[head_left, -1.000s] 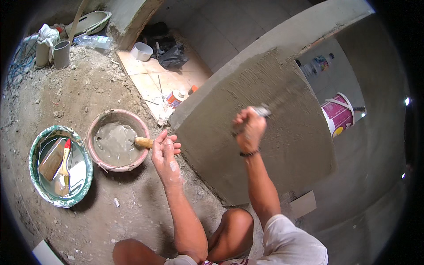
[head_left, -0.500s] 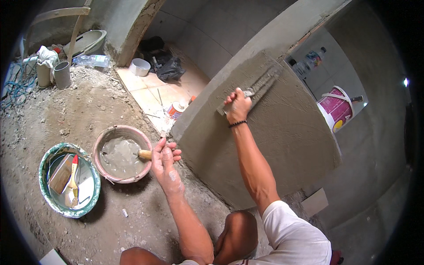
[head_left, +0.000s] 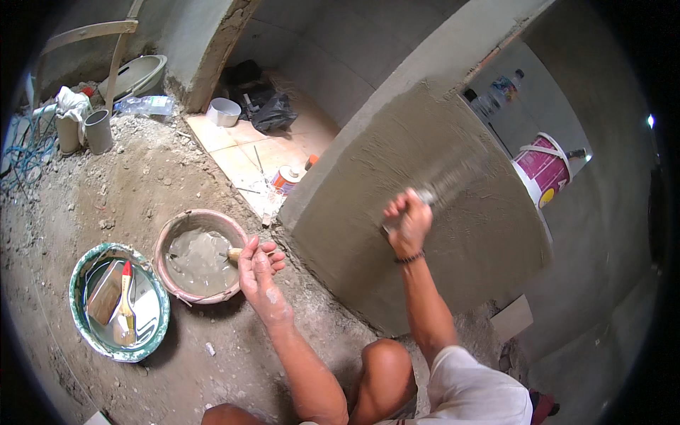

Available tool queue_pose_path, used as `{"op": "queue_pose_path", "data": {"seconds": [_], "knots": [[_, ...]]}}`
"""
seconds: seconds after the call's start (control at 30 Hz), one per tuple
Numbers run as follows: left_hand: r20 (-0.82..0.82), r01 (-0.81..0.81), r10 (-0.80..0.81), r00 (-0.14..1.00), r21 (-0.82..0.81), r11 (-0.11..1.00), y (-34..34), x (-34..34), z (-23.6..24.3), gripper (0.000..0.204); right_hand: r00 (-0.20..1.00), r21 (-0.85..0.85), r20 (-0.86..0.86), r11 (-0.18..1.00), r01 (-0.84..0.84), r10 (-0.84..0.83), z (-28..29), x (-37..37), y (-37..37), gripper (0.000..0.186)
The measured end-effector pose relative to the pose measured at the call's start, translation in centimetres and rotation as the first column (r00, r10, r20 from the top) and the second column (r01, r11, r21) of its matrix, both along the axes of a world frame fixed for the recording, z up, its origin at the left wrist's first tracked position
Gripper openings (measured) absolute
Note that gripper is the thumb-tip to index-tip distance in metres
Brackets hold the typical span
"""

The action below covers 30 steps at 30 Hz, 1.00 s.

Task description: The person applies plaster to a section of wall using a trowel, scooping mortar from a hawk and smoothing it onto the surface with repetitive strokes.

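Observation:
My right hand is closed around the handle of a plastering trowel, whose long blade is smeared by motion. The blade lies against a low wall face coated in wet grey mortar. My left hand, spotted with mortar, hovers palm up beside the mortar bucket, its fingers loosely bent and apart with nothing visible in them. Just behind it, a wooden handle pokes out from the pinkish bucket of wet grey mix; my fingers partly hide this handle.
A green-rimmed bucket of water at left holds a paintbrush and a wooden float. Beyond the wall stands a magenta pail. A can and black bag lie on the tiles; pipe pieces stand far left.
My right hand has swept the trowel down and to the right across the mortar. The left hand stays beside the bucket, and the view has shifted slightly.

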<state>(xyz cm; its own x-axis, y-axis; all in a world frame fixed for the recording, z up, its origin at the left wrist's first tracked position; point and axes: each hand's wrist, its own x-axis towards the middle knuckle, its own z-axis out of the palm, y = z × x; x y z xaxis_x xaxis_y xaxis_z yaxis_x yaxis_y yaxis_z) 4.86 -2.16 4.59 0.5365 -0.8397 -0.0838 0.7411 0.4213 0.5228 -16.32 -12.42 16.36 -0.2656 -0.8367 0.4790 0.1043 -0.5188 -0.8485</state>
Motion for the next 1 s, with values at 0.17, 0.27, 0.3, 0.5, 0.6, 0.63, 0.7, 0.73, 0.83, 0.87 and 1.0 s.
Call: {"op": "queue_pose_path", "data": {"seconds": [0.17, 0.27, 0.3, 0.5, 0.6, 0.63, 0.7, 0.73, 0.83, 0.87, 1.0], "knots": [[0.041, 0.058, -0.055, 0.998, -0.077, 0.995, 0.2, -1.7, 1.6, 0.040, 0.991, 0.081, -0.105, 0.994, -0.069, 0.077, 2.7, 7.8, -9.4, 0.023], [0.034, 0.042, -0.039, 0.999, -0.104, 0.994, 0.5, -1.7, 2.4, 0.040, 0.994, 0.115, -0.086, 0.990, 0.076, -0.067, 3.8, 9.4, -12.4, 0.021], [0.029, 0.033, -0.030, 0.999, -0.109, 0.994, 0.5, -1.7, 2.6, 0.040, 0.995, 0.096, -0.077, 0.993, 0.069, -0.062, 3.9, 9.0, -12.5, 0.021], [0.037, 0.012, -0.008, 0.999, -0.108, 0.994, 0.7, -2.0, 2.5, 0.040, 0.999, 0.029, 0.030, 0.999, 0.021, -0.022, 4.5, 3.7, -9.7, 0.020], [0.039, 0.055, -0.052, 0.998, -0.099, 0.994, 0.7, -2.7, 2.3, 0.040, 0.999, 0.023, 0.042, 0.999, -0.023, 0.022, 4.3, 0.9, -7.1, 0.019], [0.047, 0.055, -0.050, 0.998, -0.113, 0.992, 0.7, -3.0, 2.3, 0.040, 0.999, 0.011, 0.031, 1.000, -0.029, 0.029, 4.2, -0.1, -6.2, 0.019], [0.053, 0.064, -0.058, 0.997, -0.121, 0.991, 0.9, -3.5, 2.3, 0.040, 0.997, 0.025, 0.066, 0.998, -0.049, 0.047, 4.0, -1.9, -4.5, 0.020], [0.058, 0.071, -0.064, 0.996, -0.117, 0.991, 1.0, -3.7, 2.3, 0.040, 0.996, 0.013, 0.080, 0.999, -0.032, 0.031, 3.7, -2.9, -3.5, 0.020], [0.065, 0.082, -0.076, 0.995, -0.095, 0.992, 1.3, -3.9, 2.3, 0.039, 0.992, -0.041, 0.123, 0.999, 0.016, -0.011, 2.6, -5.8, 0.0, 0.022], [0.068, 0.085, -0.080, 0.995, -0.082, 0.993, 1.3, -3.9, 2.3, 0.039, 0.992, -0.031, 0.118, 0.998, 0.056, -0.052, 2.4, -6.8, 1.6, 0.025], [0.067, 0.059, -0.055, 0.996, -0.056, 0.997, 1.5, -3.1, 1.8, 0.040, 0.967, -0.124, 0.186, 0.972, 0.199, -0.174, 1.2, -7.2, 5.8, 0.023]]}}
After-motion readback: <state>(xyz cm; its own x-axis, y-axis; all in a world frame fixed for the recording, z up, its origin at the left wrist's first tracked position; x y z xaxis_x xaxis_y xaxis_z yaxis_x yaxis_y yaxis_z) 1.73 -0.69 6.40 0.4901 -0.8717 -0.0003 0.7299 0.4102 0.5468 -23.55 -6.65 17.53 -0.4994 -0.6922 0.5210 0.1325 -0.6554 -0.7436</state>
